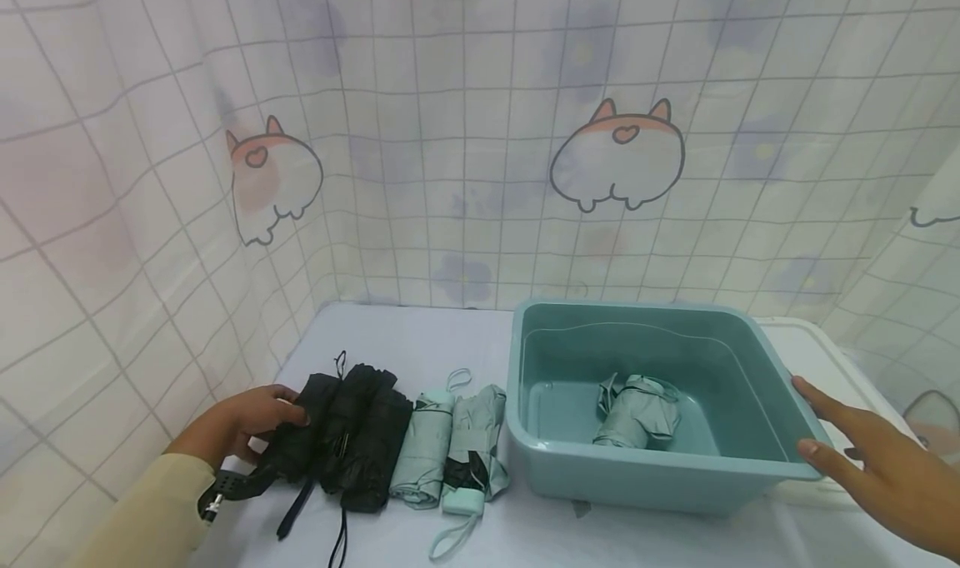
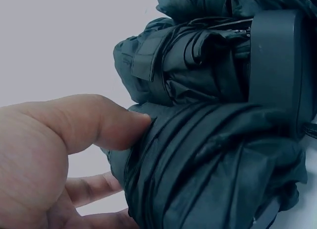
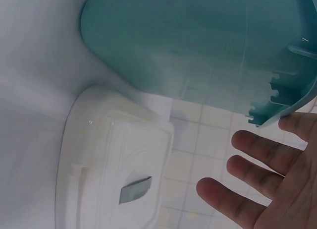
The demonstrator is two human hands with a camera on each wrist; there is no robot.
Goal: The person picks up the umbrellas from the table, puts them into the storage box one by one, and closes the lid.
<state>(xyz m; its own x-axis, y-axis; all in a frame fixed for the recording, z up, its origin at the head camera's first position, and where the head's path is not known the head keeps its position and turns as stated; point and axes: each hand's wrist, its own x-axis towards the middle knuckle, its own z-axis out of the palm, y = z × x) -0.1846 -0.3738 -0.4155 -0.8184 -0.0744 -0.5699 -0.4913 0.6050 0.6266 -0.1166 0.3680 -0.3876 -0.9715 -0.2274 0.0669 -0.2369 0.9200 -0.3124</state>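
Observation:
Three folded black umbrellas lie side by side at the left of the table. My left hand [image 1: 262, 418] grips the leftmost black umbrella [image 2: 198, 164], thumb on top and fingers along its outer side. A second black umbrella [image 2: 183, 65] lies right beside it. Two pale green folded umbrellas [image 1: 423, 451] lie to their right, wrist loops showing. Inside a teal plastic basin [image 1: 622, 472] rests another pale green umbrella [image 1: 641, 410], its cloth partly loose. My right hand [image 1: 877, 460] touches the basin's right rim, fingers spread and mostly straight.
A white lidded box [image 3: 133, 164] with a grey tab stands just right of the basin. A white cloth [image 1: 420, 335] covers the table. A grid-patterned curtain [image 1: 465, 135] hangs behind and along both sides.

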